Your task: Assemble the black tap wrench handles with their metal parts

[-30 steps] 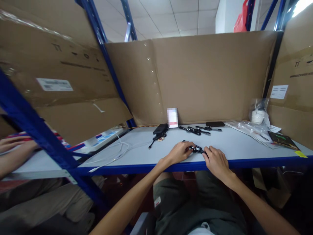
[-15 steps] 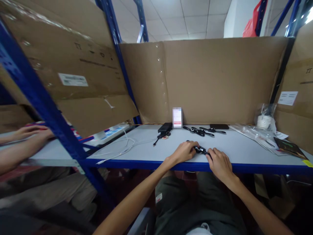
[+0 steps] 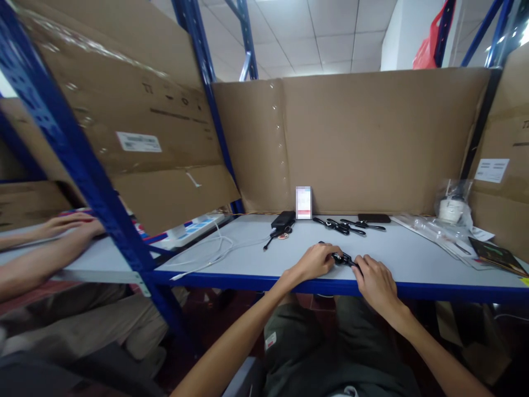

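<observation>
A black spokeshave (image 3: 342, 259) with a shiny middle lies near the front edge of the table, between my two hands. My left hand (image 3: 319, 260) is closed over its left end, and the fingers hide that handle. On the other side, my right hand (image 3: 375, 280) pinches the right handle between thumb and fingers. Farther back lie several more black spokeshaves (image 3: 336, 225), close together and partly overlapping.
A lit phone (image 3: 303, 204) leans on the cardboard at the back. Beside it are a black power brick (image 3: 283, 219) and a white cable (image 3: 219, 256). Plastic bags (image 3: 430, 229) lie right. At far left, another person's hands (image 3: 68, 223) rest beyond the blue post (image 3: 95, 187).
The whole view has shifted slightly right and down. Both hands keep their hold on the spokeshave, with only small finger movement.
</observation>
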Demonstrator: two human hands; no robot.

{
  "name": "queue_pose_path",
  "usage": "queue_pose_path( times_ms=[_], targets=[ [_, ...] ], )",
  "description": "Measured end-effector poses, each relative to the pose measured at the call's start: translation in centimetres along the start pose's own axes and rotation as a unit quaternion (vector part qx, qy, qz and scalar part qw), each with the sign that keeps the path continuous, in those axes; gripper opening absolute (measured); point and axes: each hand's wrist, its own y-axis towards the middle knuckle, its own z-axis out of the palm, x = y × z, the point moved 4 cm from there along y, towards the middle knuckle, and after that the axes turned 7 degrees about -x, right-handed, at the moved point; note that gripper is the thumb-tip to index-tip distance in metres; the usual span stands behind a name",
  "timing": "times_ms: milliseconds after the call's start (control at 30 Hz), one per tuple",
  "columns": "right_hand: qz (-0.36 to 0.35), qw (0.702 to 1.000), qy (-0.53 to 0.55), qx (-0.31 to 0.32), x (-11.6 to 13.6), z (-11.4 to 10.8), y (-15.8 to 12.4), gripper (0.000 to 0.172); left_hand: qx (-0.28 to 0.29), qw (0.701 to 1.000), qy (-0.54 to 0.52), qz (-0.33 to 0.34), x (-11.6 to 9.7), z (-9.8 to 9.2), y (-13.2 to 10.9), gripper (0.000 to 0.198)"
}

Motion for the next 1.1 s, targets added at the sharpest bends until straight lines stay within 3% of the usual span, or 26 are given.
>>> queue_pose_path(
  times_ms=[300, 667, 933, 1100],
  targets=[
    [-0.005, 1.0, 0.0, -0.008, -0.1, 0.2, 0.0, 0.017, -0.004, 1.0, -0.02, -0.003, 0.8, -0.7, -1.6, 0.041],
    [-0.004, 1.0, 0.004, -0.015, 0.0, 0.2, 0.0, 0.016, 0.006, 1.0, -0.004, 0.007, 0.4, -0.1, -0.2, 0.05],
    [-0.01, 1.0, 0.002, -0.018, -0.1, 0.3, 0.0, 0.014, 0.011, 1.0, -0.017, -0.004, 0.6, -0.5, -1.4, 0.046],
    [-0.01, 0.999, 0.003, -0.033, -0.2, 0.5, 0.0, 0.014, 0.014, 1.0, -0.014, 0.003, 0.0, -0.1, -0.8, 0.048]
  ],
)
